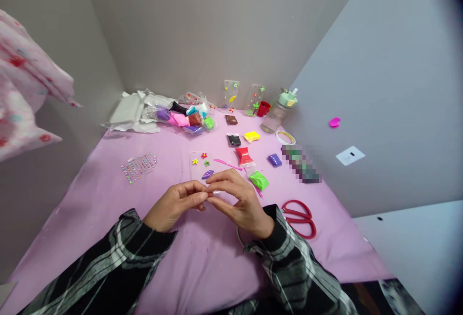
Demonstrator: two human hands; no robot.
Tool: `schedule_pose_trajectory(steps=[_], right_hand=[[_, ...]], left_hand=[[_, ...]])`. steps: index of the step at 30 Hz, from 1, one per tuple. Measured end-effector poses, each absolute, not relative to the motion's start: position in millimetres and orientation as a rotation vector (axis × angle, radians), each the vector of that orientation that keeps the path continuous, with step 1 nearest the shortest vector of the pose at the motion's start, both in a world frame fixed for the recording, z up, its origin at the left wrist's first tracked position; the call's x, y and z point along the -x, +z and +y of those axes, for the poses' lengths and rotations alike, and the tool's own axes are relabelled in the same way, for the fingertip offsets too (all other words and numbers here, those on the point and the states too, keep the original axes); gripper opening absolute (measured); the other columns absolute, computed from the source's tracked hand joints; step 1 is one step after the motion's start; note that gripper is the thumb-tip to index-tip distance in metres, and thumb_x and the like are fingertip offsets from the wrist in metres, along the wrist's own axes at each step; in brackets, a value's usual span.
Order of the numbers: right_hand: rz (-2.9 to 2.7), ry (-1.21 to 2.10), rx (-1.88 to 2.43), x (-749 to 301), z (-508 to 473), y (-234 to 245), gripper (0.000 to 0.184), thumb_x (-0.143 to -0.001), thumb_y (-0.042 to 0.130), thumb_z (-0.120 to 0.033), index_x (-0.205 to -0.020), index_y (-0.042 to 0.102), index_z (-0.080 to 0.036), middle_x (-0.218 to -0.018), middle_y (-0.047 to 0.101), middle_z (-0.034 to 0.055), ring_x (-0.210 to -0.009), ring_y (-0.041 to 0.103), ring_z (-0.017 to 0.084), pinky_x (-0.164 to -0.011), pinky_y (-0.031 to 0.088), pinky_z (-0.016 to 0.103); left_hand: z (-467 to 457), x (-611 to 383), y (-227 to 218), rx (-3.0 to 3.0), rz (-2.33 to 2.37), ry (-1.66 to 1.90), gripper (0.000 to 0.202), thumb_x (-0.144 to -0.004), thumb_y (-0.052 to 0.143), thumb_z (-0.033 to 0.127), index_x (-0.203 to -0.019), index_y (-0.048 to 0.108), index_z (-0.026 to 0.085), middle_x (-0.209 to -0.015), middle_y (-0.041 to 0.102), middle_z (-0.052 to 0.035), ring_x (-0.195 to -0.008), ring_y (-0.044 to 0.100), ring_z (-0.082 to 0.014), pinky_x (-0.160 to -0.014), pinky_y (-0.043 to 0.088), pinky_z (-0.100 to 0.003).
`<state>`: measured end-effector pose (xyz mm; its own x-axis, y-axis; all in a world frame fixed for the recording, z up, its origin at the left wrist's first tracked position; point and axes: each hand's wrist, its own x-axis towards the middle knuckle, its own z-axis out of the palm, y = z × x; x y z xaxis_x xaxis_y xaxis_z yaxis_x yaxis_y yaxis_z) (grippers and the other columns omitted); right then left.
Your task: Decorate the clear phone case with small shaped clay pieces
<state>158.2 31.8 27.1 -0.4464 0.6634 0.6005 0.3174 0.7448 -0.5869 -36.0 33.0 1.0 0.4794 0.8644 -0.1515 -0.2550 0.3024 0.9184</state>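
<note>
My left hand (178, 204) and my right hand (241, 200) meet above the front middle of the table, fingertips pinched together. Between them is a small shiny object (216, 192), partly reddish, mostly covered by the fingers. Just beyond lies a clear phone case (197, 172) bearing small clay flowers (204, 155) and a purple striped clay leaf (207, 174). Close to my right hand are a green clay packet (259, 180), a red clay packet (245, 156) and a pink modelling tool (227, 164).
Red-handled scissors (307, 220) lie at right, near a purple packet (275, 160) and a tape roll (285, 137). A bottle (275, 116), a red cup (264, 108) and decorated cases (231, 95) stand behind. Bagged clay (180, 119) and a gem sheet (139, 167) lie left.
</note>
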Motion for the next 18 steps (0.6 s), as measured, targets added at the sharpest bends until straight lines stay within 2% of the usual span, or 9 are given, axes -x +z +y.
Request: schedule_pose_trajectory(steps=[5, 11, 15, 18], right_hand=[[-2.08, 0.486, 0.733, -158.0, 31.6, 27.8, 0.01, -0.091, 0.064, -0.017, -0.101, 0.067, -0.02, -0.101, 0.07, 0.0081, -0.097, 0.064, 0.02, -0.085, 0.054, 0.038], [-2.072, 0.527, 0.721, -158.3, 31.7, 27.7, 0.012, -0.091, 0.065, -0.017, -0.102, 0.067, -0.02, -0.101, 0.069, 0.0088, -0.096, 0.064, 0.02, -0.086, 0.055, 0.038], [-2.055, 0.532, 0.75, -158.6, 31.6, 27.5, 0.012, -0.091, 0.066, -0.018, -0.102, 0.065, -0.02, -0.099, 0.069, 0.0085, -0.095, 0.064, 0.02, -0.085, 0.055, 0.038], [-2.054, 0.58, 0.755, -159.2, 31.8, 26.3, 0.014, -0.091, 0.066, -0.021, -0.105, 0.065, -0.02, -0.099, 0.068, 0.0085, -0.094, 0.064, 0.02, -0.084, 0.055, 0.037]], left_hand=[[33.0, 35.6, 5.5, -0.995, 0.753, 0.84, 0.027, -0.073, 0.081, 0.041, -0.077, 0.069, 0.017, -0.073, 0.06, 0.0027, -0.069, 0.056, -0.0126, -0.07, 0.047, -0.026], [33.2, 35.8, 3.5, -1.0, 0.75, 0.845, 0.024, -0.077, 0.078, 0.04, -0.084, 0.069, 0.018, -0.081, 0.063, 0.0003, -0.072, 0.059, -0.0143, -0.072, 0.048, -0.029], [33.9, 36.0, 1.5, -0.999, 0.734, 0.851, 0.025, -0.076, 0.079, 0.039, -0.077, 0.068, 0.017, -0.08, 0.061, 0.0005, -0.07, 0.057, -0.0135, -0.071, 0.049, -0.028], [33.7, 36.5, -0.1, -0.984, 0.725, 0.861, 0.021, -0.079, 0.076, 0.037, -0.08, 0.066, 0.019, -0.081, 0.06, 0.0015, -0.071, 0.059, -0.0129, -0.071, 0.049, -0.028]])
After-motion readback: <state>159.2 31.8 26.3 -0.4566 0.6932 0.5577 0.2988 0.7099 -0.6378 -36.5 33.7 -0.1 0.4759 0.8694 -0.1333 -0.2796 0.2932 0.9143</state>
